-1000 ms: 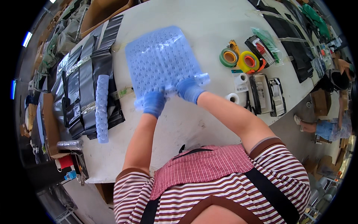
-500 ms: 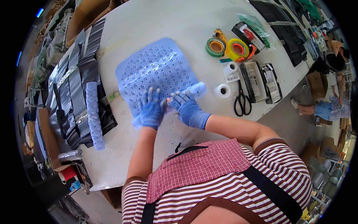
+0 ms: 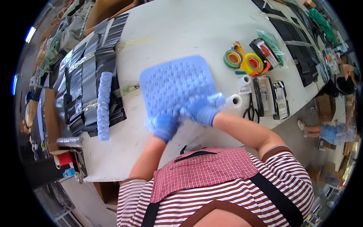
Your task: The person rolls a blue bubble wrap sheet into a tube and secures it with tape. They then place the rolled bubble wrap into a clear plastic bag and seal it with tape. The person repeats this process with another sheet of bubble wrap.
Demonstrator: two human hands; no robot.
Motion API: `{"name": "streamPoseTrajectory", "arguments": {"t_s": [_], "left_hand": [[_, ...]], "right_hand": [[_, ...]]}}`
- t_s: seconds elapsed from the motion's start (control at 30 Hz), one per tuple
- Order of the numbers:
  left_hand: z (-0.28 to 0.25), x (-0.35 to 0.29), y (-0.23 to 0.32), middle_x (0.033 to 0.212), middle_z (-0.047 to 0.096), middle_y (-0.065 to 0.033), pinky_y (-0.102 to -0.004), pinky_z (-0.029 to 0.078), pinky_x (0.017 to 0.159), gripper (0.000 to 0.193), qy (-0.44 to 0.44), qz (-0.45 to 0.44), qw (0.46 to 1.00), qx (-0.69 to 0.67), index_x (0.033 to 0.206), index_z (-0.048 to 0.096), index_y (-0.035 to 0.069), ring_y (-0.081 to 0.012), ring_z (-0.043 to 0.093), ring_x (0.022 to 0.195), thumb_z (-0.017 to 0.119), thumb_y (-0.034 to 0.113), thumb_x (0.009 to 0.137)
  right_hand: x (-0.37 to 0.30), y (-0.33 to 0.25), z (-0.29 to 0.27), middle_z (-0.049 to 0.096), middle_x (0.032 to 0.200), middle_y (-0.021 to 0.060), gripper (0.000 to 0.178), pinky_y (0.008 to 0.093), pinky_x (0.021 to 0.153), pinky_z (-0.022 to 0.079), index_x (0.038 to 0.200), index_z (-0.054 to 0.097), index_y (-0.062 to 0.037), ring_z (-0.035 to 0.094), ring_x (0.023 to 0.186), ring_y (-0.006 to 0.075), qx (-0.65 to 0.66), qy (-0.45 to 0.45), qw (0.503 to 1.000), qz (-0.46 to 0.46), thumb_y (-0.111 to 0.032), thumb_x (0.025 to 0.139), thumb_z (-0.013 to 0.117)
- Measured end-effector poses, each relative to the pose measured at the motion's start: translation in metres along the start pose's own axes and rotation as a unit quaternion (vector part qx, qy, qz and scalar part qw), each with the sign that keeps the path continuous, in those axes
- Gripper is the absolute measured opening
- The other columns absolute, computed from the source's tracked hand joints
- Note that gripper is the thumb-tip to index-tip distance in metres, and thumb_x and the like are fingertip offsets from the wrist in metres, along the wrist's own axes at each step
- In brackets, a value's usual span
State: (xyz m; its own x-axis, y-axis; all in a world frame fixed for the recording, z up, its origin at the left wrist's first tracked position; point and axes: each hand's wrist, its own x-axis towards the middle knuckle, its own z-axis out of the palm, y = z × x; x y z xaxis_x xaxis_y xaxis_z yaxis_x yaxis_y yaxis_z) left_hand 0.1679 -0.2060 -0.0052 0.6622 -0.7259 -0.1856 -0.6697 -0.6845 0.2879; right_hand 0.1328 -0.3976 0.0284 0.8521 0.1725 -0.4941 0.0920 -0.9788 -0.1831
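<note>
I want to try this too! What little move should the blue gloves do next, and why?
Probably push the mat's curled near edge one small turn forward, with the left hand and right hand together. Both hands are on that edge, which looks rolled up, while the rest of the mat lies flat ahead of them.

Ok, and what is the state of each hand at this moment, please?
Left hand: on the rolled near edge of the blue mat; too blurred to tell open or closed.
Right hand: on the same edge; likewise cannot be told.
</note>
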Motion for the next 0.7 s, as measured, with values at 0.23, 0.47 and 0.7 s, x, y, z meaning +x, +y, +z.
{"name": "streamPoseTrajectory", "arguments": {"t_s": [0.23,0.47,0.7], "left_hand": [[0.034,-0.03,0.046,0.141,0.045,-0.0098,-0.0562,0.02,0.112,0.072,0.139,-0.022,0.988,0.069,0.143,0.042,0.013,-0.0293,0.039,0.133,0.063,0.049,0.084],[-0.015,0.076,-0.004,0.132,0.054,-0.0111,-0.0529,0.035,0.103,0.049,0.094,0.026,0.994,0.05,0.133,0.054,0.016,-0.0324,0.049,0.121,0.056,0.041,0.092],[-0.047,0.078,-0.001,0.114,0.061,-0.02,-0.0466,0.05,0.088,0.075,-0.062,0.0,0.99,0.123,0.136,0.045,0.014,-0.0369,0.062,0.102,0.079,0.041,0.074]], "right_hand": [[-0.037,0.003,0.041,0.051,0.132,0.0158,0.058,0.0505,0.109,0.03,0.131,0.054,-0.0081,0.045,0.127,0.0328,0.086,0.136,0.986,-0.047,-0.029,0.079,0.07],[-0.018,0.008,0.045,0.037,0.15,0.0173,0.095,0.0523,0.117,0.015,0.15,0.031,-0.0089,0.03,0.143,0.0339,0.055,0.221,0.973,0.02,-0.038,0.073,0.078],[0.036,0.044,-0.011,0.055,0.13,0.0134,0.069,0.0489,0.103,0.037,0.127,0.055,-0.0114,0.05,0.123,0.032,0.033,0.095,0.995,0.027,-0.037,0.069,0.08]]}}
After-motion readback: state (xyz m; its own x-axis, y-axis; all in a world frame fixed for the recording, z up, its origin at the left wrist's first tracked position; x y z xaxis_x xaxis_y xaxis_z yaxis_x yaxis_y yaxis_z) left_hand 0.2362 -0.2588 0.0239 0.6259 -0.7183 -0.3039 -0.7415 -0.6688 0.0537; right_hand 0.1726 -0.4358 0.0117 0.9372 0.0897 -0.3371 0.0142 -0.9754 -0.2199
